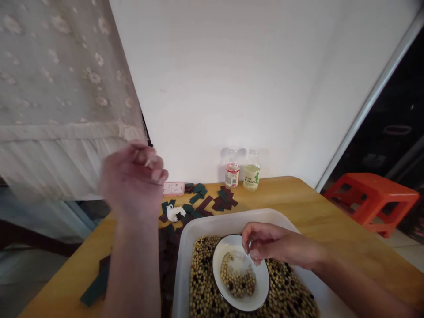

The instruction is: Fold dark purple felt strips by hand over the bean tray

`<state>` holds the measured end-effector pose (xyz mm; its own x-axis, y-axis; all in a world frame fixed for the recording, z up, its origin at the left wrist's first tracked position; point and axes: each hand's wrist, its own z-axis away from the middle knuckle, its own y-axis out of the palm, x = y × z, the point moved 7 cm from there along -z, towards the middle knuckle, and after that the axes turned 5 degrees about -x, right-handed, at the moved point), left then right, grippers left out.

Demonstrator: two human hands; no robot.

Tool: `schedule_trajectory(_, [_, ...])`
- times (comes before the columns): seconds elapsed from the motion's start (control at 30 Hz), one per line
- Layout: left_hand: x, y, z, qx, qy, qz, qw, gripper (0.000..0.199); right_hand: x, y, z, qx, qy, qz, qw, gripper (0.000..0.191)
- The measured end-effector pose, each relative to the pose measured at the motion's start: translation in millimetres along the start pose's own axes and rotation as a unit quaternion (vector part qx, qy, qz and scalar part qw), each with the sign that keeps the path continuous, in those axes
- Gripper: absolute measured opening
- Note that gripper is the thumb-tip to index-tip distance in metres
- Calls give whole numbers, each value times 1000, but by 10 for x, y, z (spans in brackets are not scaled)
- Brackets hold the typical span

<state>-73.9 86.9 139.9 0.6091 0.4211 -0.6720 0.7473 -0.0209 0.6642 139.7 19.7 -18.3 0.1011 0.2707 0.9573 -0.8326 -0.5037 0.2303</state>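
Note:
My right hand [270,243] is over the upper right of a white bowl [218,282], its thumb and fingers pinched together. A small shiny bit shows at the fingers, too small to name. In the bowl lies a curved heap of small beige and brown beads [243,282] beside a cloudy whitish patch. The bowl rests on a bed of beige and black beads [202,274] in a white plastic tub [183,251]. Raised at the left, clear of the table, my left hand [134,181] is blurred with its fingers curled; what they hold, if anything, is hidden.
Dark green and maroon flat pieces [225,198] lie scattered on the wooden table [281,198]. Among them is a crumpled white tissue [175,213]. A pink-edged phone-like object [174,189] and two bottles [251,176] stand near the wall. An orange stool [374,194] is at right.

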Motion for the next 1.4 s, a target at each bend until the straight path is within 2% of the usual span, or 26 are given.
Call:
schedule_trajectory(0.07, [206, -29, -115, 26, -12, -174, 984, 11, -1, 6, -3, -2, 3, 6, 1000, 19])
schedule_trajectory(0.1, [323, -62, -168, 43, -7, -295, 955, 17, -2, 9, -3, -3, 4, 11, 1000, 19])
schedule_trajectory(0.13, [484, -94, -204, 85, -20, -424, 902, 24, -1, 11, -2, -5, 5, 16, 1000, 19])
schedule_trajectory(0.17, [670, -142, -218, 144, -37, -565, 812, 32, 1, 13, 0, -5, 5, 22, 1000, 19])
schedule_trajectory(0.2, [872, -242, -208, 208, -70, -699, 680, 38, 3, 16, 2, -5, 4, 27, 1000, 18])
schedule_trajectory(0.23, [1001, -357, -209, 229, -102, -738, 626, 41, 6, 19, 5, -4, 3, 32, 999, 18])
schedule_trajectory(0.33, [1223, -624, -214, 252, -158, -787, 541, 37, 10, 28, 9, 4, 1, 47, 999, 16])
schedule_trajectory(0.4, [1300, -701, -218, 267, -167, -800, 510, 37, 6, 27, 8, 6, 2, 54, 998, 17])
schedule_trajectory(0.6, [1399, -671, -207, 302, -149, -818, 466, 33, 5, 25, 12, 0, 4, 69, 998, 18])
schedule_trajectory(0.77, [1432, -675, -142, 320, -165, -818, 448, 30, 19, 33, 18, -5, 9, 84, 996, 16])
schedule_trajectory(1.4, [1546, -762, -185, 327, -154, -821, 441, 31, 1, 27, 26, -3, 13, 100, 995, 15])
